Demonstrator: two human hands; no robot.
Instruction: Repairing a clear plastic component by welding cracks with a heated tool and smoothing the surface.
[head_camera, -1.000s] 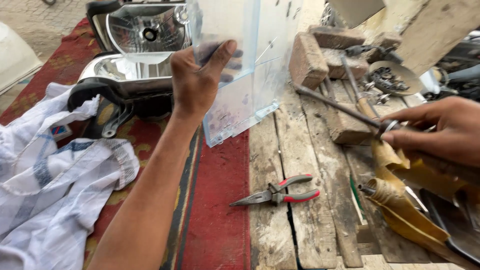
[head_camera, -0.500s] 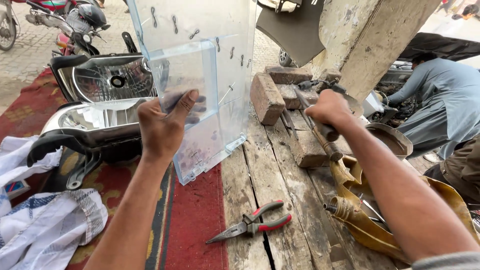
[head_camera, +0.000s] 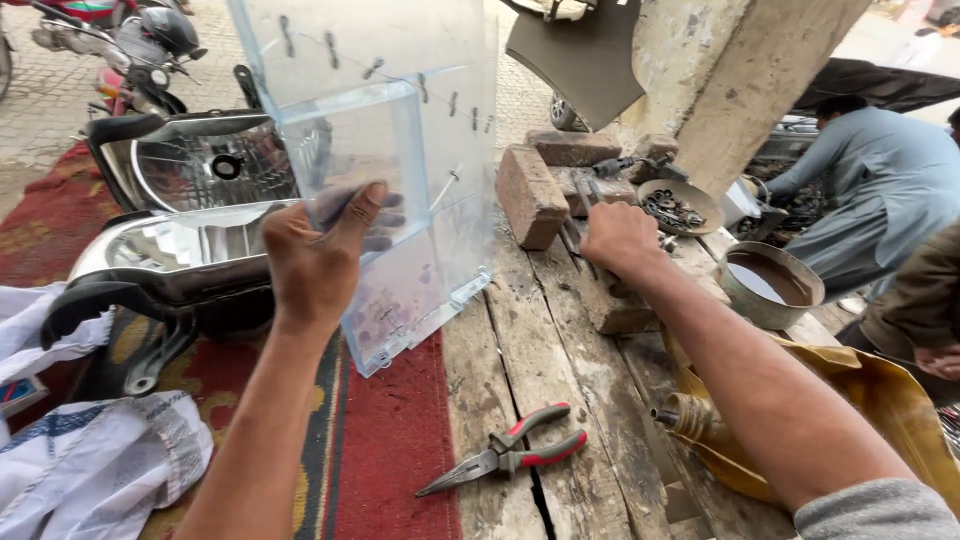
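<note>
Now the left hand (head_camera: 322, 250) is gripping the clear plastic cover (head_camera: 385, 165) with thumb in front and fingers clamped behind the near panel, showing dimly through it. The cover is standing more upright than half a second ago, its lower corner resting where the red cloth (head_camera: 390, 440) meets the planks of the wooden bench (head_camera: 520, 350), near the middle of the bench. The right hand (head_camera: 618, 238) has travelled from the bench's right edge to the far side and is settling on the tools beside the bricks (head_camera: 530, 195), fingers curled down; whether they are closing on anything cannot be told, since the knuckles are hiding them. That shift suggests the cover is being steadied while the other hand is picking something up. The pliers (head_camera: 510, 455) are lying untouched near the front edge. The cover's top is cut off by the frame, and its small fasteners are hard to make out. Behind it, the headlights (head_camera: 200, 170) are partly masked.
</note>
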